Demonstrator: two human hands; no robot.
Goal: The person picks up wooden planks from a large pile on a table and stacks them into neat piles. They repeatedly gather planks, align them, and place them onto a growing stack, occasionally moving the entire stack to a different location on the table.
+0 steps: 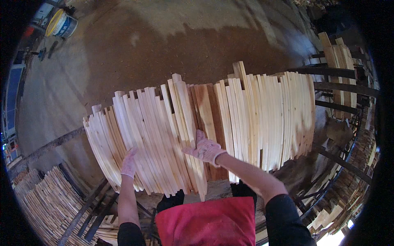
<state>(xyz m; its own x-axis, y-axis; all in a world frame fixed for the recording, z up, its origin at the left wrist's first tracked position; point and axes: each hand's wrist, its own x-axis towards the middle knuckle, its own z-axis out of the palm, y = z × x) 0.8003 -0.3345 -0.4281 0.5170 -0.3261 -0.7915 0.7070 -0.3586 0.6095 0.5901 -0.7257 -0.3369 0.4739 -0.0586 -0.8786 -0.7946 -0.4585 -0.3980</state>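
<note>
A wide row of pale wooden strips (154, 132) lies side by side before me. My left hand (129, 161), in a pinkish knitted glove, rests on strips at the left part of the row; its fingertips are hard to make out. My right hand (204, 148), gloved alike, touches the strips near the middle with its thumb and fingers apart. Just beyond it, darker brown boards (207, 107) lie between the left group and another group of pale strips (271, 120) on the right. Some strips stick out past the others at the far edge.
Dark metal bars (335, 72) reach out at the right, with more boards (341, 73) across them. Stacked strips (52, 203) lie at lower left beside dark rails (83, 212). A white and blue bucket with a yellow rim (63, 24) stands on the floor at upper left.
</note>
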